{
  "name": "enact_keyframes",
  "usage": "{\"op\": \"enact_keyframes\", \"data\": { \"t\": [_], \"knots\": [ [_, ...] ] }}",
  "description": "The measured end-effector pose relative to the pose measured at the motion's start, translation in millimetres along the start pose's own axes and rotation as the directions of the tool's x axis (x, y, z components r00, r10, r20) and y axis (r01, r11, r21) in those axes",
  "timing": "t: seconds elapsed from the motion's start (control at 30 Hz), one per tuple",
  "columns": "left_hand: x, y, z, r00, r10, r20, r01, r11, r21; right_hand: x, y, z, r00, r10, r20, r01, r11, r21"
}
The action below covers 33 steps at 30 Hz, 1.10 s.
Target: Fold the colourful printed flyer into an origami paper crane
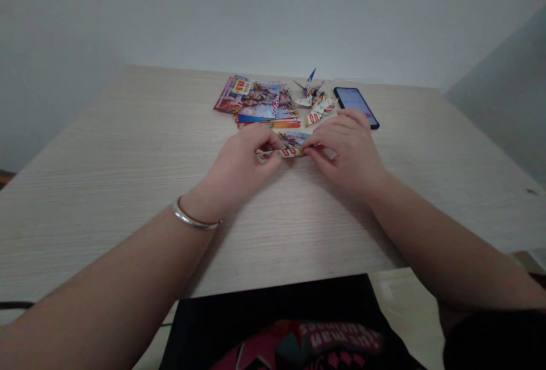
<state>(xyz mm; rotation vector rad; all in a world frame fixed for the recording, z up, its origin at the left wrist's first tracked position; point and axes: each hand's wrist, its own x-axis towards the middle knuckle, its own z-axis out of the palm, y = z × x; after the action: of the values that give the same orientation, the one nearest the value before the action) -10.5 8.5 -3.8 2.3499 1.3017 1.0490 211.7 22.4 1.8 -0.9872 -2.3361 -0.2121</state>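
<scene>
So both hands are on the same little paper (294, 143), pinching it from either end. The left hand (239, 159) has its thumb and fingertips closed on the left end, with a bit of the paper poking out under the fingers, and the right hand (352, 143) pinches the other end the same way. The hands themselves are apart, with the printed middle of the paper showing between them. It's over the table (277, 239), more toward the far edge than the near one, and roughly midway between the left and right edges. Just beyond it, toward the far edge, there's a messy stack (260, 99) of glossy printed sheets. Right beside that, on the side toward the right edge, are some folded shapes (321, 111), with a blue point sticking up; kinda hard to tell where one shape ends and the next starts. Closer to the far right corner lies a phone (356, 105), screen lit. The right fingers overlap its near end from this angle, can't tell if they touch. Oh, and a silver bangle (194, 222) sits on the left wrist.
</scene>
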Motion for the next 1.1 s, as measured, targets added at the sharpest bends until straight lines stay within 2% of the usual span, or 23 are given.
{"op": "enact_keyframes", "data": {
  "t": [0.1,0.3,0.47,0.67,0.9,1.1],
  "knots": [
    [-2.7,1.3,0.9,0.999,0.027,0.038,-0.027,1.0,0.006,2.0,-5.2,1.9,0.999,0.01,0.052,-0.011,1.0,0.011],
    [-2.5,2.5,2.7,0.995,0.066,0.077,-0.078,0.985,0.156,4.2,-17.2,6.2,0.997,-0.014,0.077,0.014,1.0,-0.009],
    [1.5,-1.4,0.9,0.987,0.089,0.132,-0.113,0.976,0.185,3.1,-12.7,3.3,0.996,0.007,0.091,-0.007,1.0,0.003],
    [1.8,-3.2,-2.7,0.99,0.036,0.139,-0.065,0.975,0.215,1.2,-2.7,-1.8,0.998,0.013,0.067,-0.014,1.0,0.012],
    [1.5,-3.6,-3.2,0.979,-0.002,0.206,-0.038,0.981,0.192,-0.5,7.1,-0.8,1.0,0.01,0.013,-0.01,0.999,0.039],
    [1.2,-3.6,-4.3,0.974,-0.02,0.225,-0.022,0.983,0.18,-2.0,14.5,-1.5,0.998,0.04,0.038,-0.043,0.996,0.084]
  ]
}}
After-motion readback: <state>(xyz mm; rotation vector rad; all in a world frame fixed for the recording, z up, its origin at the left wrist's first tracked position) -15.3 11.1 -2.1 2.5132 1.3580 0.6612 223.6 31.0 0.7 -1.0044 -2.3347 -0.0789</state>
